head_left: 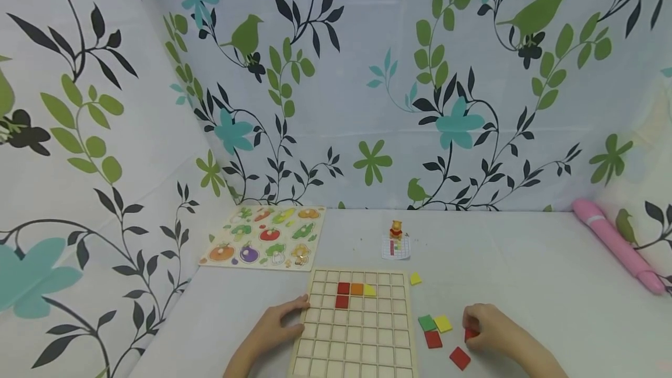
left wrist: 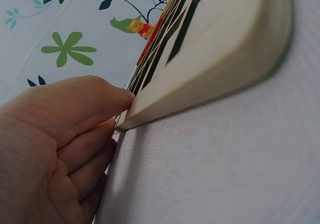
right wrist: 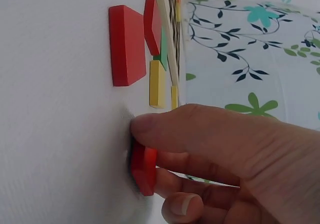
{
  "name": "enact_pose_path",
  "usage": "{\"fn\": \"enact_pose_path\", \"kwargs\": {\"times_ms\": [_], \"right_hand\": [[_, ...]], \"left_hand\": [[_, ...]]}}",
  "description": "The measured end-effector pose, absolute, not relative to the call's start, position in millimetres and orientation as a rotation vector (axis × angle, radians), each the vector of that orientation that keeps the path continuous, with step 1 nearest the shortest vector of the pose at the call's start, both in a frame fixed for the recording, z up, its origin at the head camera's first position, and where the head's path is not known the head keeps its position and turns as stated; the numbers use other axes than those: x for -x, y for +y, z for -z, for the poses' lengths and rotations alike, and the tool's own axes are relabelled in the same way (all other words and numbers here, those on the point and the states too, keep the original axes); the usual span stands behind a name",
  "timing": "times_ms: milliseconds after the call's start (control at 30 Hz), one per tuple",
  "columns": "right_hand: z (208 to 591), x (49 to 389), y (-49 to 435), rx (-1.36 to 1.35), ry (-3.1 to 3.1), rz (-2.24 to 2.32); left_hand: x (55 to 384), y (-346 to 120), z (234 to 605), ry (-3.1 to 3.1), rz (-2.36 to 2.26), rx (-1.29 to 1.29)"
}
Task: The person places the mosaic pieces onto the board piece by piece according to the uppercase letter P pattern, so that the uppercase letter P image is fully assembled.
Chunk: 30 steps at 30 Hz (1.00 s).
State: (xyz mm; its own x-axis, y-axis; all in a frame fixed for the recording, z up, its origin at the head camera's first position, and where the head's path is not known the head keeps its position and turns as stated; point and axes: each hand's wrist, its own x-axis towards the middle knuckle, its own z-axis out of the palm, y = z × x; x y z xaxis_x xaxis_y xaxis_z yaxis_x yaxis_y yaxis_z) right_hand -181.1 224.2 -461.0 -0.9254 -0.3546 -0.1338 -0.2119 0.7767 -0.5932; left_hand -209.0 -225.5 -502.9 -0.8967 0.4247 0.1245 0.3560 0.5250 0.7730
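Observation:
My left hand point(head_left: 277, 322) grips the left edge of the wooden grid board point(head_left: 336, 334), its thumb at the rim in the left wrist view. Red tiles point(head_left: 342, 301), an orange tile point(head_left: 357, 289) and a yellow piece point(head_left: 370, 290) sit in cells near the board's top. Right of the board, my right hand point(head_left: 485, 328) pinches a red tile point(right wrist: 145, 169) between thumb and fingers, close to the table. Loose nearby lie a green tile point(head_left: 427, 323), a yellow tile point(head_left: 443, 324) and two red tiles, one point(head_left: 433, 339) beside the green and another point(head_left: 459, 358) nearer me.
A small yellow piece point(head_left: 415, 279) lies off the board's upper right corner. Behind the board, a bear figurine point(head_left: 396, 230) stands on a printed grid card point(head_left: 395, 248). A vegetable puzzle board point(head_left: 268, 235) rests back left; a pink stick-like object point(head_left: 619, 244) lies far right.

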Motion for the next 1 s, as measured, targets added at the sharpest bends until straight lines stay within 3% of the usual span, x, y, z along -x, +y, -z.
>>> {"fn": "enact_pose_path", "kwargs": {"times_ms": [333,1000], "right_hand": [[460.6,183.4,216.3,0.223,2.767,0.861],[457.9,181.4,216.4,0.587,2.751,0.925]], "left_hand": [[208.3,-225.1,503.7,2.69,-1.322,-0.697],[207.7,-224.6,501.1,2.705,-1.316,-0.71]]}}
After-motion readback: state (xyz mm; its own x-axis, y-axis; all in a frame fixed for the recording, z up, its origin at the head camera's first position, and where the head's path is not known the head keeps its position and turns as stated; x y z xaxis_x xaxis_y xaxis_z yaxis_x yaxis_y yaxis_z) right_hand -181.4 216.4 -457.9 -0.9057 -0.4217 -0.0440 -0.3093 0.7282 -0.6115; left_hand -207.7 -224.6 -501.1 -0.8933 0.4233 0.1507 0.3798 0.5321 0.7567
